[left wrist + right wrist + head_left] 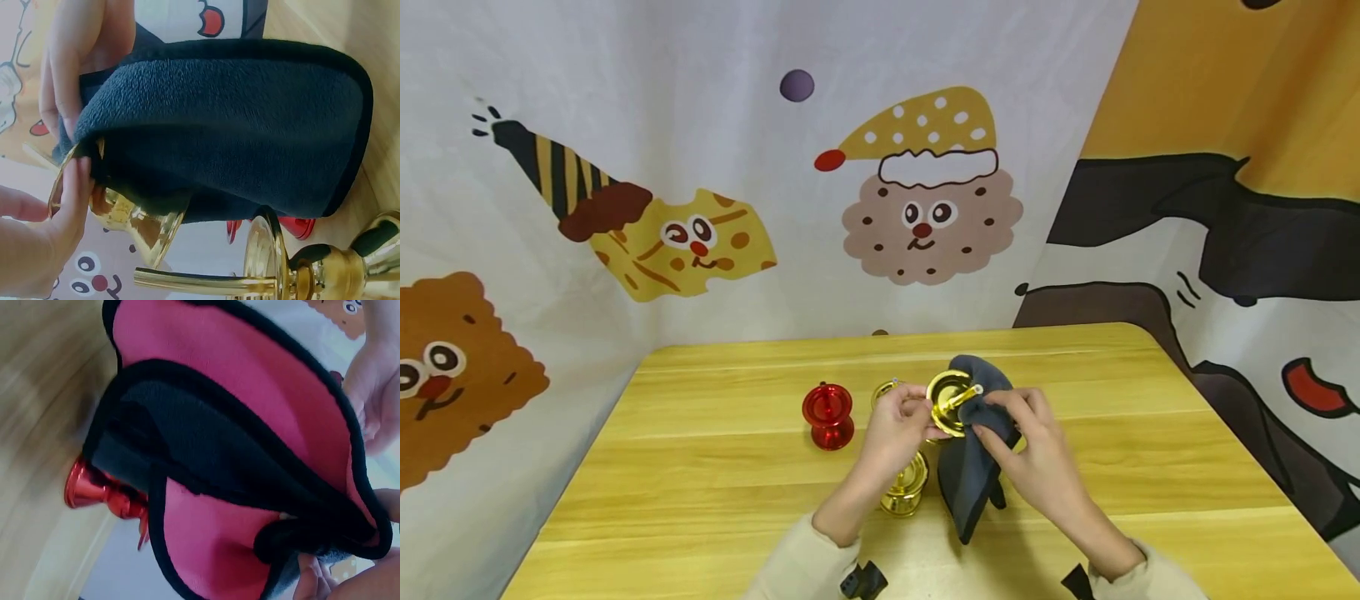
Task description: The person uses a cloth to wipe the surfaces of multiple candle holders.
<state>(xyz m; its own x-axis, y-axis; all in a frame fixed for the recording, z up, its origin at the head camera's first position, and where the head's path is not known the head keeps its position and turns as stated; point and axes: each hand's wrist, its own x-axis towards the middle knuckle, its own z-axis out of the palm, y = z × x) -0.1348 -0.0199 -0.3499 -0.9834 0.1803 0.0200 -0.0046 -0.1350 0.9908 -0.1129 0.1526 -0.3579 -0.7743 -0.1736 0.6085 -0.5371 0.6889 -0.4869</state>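
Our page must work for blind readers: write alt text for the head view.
A person's left hand holds a shiny gold stand with a central stem, while the right hand pinches a dark grey cloth against it. On the wooden table, a red stand is to the left and another gold stand is nearer the viewer, before a cartoon-printed backdrop.

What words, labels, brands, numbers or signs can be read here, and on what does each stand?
None can be read in any view. The backdrop shows cartoon drawings without lettering; the held gold holder, the cloth and the red holder show no visible text.
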